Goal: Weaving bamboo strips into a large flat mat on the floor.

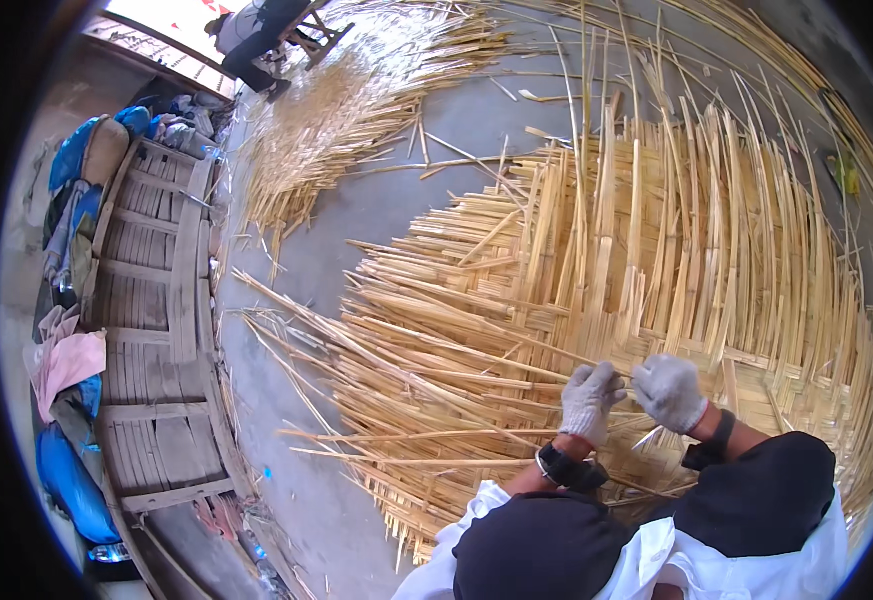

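Observation:
Both my hands wear whitish knit gloves and work low over a half-woven mat of split cane strips (697,230). My left hand (592,402) is closed, with its fingertips pinched on a long thin cane strip (517,333) that runs off to the left over the mat. Close beside it, my right hand (669,393) is curled closed at the strip's near end. What lies inside the right fingers is hidden. Loose cane strips (407,375) fan out leftward, and others stand up lengthwise at the far side.
A wooden slatted frame (157,408) lies along the left, with blue bags (72,485) and a pink cloth (72,365) beside it. Another woven mat (342,120) lies at the far left on the grey floor (297,490). A person (257,40) sits on a stool beyond it.

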{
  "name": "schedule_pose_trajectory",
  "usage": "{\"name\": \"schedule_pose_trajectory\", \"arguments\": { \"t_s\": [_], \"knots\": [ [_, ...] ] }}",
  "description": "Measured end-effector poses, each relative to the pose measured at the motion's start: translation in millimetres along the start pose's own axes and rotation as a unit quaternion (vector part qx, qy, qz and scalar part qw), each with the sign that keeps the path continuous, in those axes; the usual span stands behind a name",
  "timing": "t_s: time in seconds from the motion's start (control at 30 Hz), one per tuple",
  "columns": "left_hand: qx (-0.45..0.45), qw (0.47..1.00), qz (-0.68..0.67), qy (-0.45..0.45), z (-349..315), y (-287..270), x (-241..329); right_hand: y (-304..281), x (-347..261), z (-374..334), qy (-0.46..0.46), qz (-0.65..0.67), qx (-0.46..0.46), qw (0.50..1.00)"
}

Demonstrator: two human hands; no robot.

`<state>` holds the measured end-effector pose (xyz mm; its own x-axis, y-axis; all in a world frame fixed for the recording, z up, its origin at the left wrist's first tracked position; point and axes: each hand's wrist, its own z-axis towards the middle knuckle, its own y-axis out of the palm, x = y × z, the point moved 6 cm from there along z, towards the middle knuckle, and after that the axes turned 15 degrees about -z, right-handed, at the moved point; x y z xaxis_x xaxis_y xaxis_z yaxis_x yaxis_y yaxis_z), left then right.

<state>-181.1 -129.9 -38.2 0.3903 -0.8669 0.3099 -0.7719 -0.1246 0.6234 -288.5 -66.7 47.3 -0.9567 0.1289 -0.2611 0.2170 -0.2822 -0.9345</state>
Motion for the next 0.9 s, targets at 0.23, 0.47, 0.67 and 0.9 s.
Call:
{"name": "schedule_pose_trajectory", "arguments": {
  "t_s": [0.23, 0.47, 0.67, 0.9],
  "knots": [
    [-0.018, 0.995, 0.09, 0.047, 1, -6, 3, 30, 19, -10, 0.271, 0.326, -0.158, 0.892],
    [0.042, 0.998, 0.033, 0.023, 5, -14, -12, -6, 3, 3, 0.046, 0.004, 0.006, 0.999],
    [0.049, 0.992, 0.09, 0.068, 5, -14, -5, 15, 12, -3, 0.138, 0.119, -0.055, 0.982],
    [-0.099, 0.954, 0.258, 0.112, -5, 2, 7, 62, 26, -40, 0.407, 0.552, -0.342, 0.643]
  ]
}}
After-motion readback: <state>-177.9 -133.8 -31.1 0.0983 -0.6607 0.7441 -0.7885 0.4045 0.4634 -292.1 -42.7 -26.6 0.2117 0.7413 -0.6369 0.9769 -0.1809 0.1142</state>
